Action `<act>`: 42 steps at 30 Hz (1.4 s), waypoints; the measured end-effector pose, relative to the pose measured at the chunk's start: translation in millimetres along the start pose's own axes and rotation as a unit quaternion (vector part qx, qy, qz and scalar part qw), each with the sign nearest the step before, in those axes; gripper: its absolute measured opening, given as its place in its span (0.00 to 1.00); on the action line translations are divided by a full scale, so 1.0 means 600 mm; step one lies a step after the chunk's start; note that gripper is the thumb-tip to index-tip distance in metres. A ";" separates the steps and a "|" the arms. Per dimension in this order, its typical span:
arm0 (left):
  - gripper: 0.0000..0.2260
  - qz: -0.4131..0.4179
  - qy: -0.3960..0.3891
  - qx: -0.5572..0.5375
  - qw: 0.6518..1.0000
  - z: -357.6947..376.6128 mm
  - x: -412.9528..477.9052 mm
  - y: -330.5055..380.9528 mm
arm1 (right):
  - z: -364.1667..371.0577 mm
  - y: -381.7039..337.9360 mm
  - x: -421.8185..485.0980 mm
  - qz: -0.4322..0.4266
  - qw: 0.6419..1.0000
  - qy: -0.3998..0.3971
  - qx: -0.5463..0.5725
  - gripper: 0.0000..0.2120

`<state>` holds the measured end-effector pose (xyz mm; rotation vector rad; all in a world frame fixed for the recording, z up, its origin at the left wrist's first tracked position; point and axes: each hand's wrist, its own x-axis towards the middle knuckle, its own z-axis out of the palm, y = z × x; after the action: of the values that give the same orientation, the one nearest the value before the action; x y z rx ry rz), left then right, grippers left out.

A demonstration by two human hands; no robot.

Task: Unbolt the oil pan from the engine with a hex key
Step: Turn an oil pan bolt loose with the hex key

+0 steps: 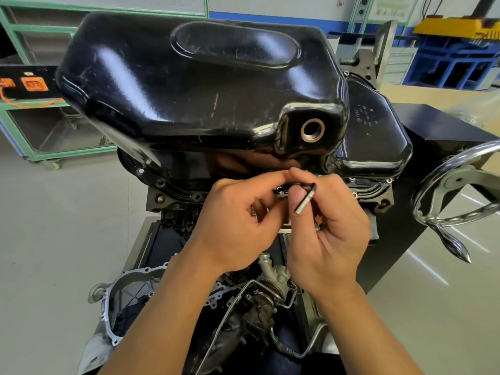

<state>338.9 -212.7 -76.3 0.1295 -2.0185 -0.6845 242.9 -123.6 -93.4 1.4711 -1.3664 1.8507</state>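
The right hand (324, 239) pinches the bent hex key (307, 197). The left hand (235, 226) curls at the key's hidden end; I cannot tell if it grips. Just behind, the black oil pan (203, 85) sits on the engine (159, 197).

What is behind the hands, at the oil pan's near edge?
The flange with bolt holes shows either side. The right hand pinches the hex key; fingers of the left hand hide its tip and whatever it turns.
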 end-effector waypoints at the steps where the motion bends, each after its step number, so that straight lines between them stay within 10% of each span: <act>1: 0.10 -0.005 -0.009 -0.002 1.000 -0.002 0.000 -0.002 | 0.001 -0.001 0.001 -0.001 1.000 -0.001 0.006 0.11; 14: 0.05 -0.040 0.052 0.023 0.998 0.010 -0.006 -0.005 | 0.001 -0.001 -0.002 0.029 0.996 0.085 0.024 0.06; 25: 0.08 -0.016 0.003 0.004 1.000 0.008 0.000 0.002 | -0.007 -0.002 0.005 -0.006 1.000 -0.022 0.009 0.09; 42: 0.11 0.024 0.045 0.028 0.998 0.014 -0.001 0.003 | -0.010 0.002 0.008 -0.023 1.000 0.016 -0.002 0.07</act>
<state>332.5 -207.2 -79.0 0.1422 -1.9484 -0.5814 237.2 -120.4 -89.7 1.4528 -1.3085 1.8346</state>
